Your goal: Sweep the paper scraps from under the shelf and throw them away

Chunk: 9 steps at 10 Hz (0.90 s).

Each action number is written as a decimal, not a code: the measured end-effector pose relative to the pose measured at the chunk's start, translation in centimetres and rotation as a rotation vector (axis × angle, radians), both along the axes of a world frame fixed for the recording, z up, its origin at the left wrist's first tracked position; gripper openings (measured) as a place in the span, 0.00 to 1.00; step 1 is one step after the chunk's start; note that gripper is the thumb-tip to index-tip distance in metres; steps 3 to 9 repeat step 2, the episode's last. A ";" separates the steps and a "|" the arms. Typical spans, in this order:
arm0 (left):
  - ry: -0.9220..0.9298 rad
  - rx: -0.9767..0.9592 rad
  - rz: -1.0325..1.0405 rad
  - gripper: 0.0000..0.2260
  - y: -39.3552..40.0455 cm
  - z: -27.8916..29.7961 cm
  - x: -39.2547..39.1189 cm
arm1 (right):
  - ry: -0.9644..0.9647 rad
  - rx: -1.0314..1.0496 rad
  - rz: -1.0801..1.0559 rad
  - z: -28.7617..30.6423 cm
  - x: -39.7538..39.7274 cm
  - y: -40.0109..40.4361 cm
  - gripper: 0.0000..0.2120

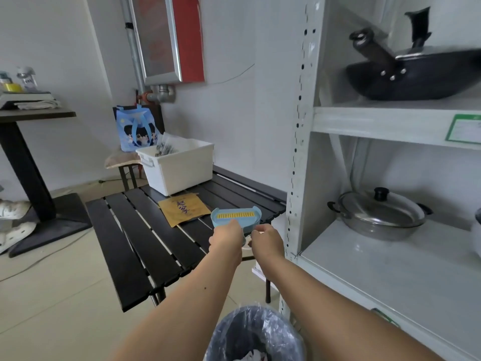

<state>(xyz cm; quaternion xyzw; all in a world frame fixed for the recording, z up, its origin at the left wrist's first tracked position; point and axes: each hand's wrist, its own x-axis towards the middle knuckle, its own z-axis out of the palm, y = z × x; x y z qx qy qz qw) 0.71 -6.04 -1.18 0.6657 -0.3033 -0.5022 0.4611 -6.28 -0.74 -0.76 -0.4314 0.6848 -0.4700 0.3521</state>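
Left hand (226, 237) grips dustpan (235, 217) by the shelf (299, 152), right hand (268, 238) pinches something unclear; likely putting tools back, scraps binned.

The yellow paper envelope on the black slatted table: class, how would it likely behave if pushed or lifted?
The envelope looks thin and flat, so probably light and floppy. On the smooth slatted table it would likely slide easily; it cannot roll.

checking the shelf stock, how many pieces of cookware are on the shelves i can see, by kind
Wok: 1, top shelf, with a lid on it
Lidded steel pot: 1, lower shelf
White item cut off at the right edge: 1, kind unclear
Total: 3
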 end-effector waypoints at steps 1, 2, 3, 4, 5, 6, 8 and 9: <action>-0.005 -0.062 -0.006 0.18 1.0 2.6 -0.1 | 0.016 -0.019 -0.011 2.5 -1.5 1.5 0.15; 0.035 -0.166 -0.097 0.15 2.8 6.4 0.0 | 0.018 -0.091 -0.038 5.9 -3.2 3.4 0.16; 0.035 -0.166 -0.097 0.15 2.8 6.4 0.0 | 0.018 -0.091 -0.038 5.9 -3.2 3.4 0.16; 0.035 -0.166 -0.097 0.15 2.8 6.4 0.0 | 0.018 -0.091 -0.038 5.9 -3.2 3.4 0.16; 0.035 -0.166 -0.097 0.15 2.8 6.4 0.0 | 0.018 -0.091 -0.038 5.9 -3.2 3.4 0.16; 0.035 -0.166 -0.097 0.15 2.8 6.4 0.0 | 0.018 -0.091 -0.038 5.9 -3.2 3.4 0.16; 0.035 -0.166 -0.097 0.15 2.8 6.4 0.0 | 0.018 -0.091 -0.038 5.9 -3.2 3.4 0.16; 0.035 -0.166 -0.097 0.15 2.8 6.4 0.0 | 0.018 -0.091 -0.038 5.9 -3.2 3.4 0.16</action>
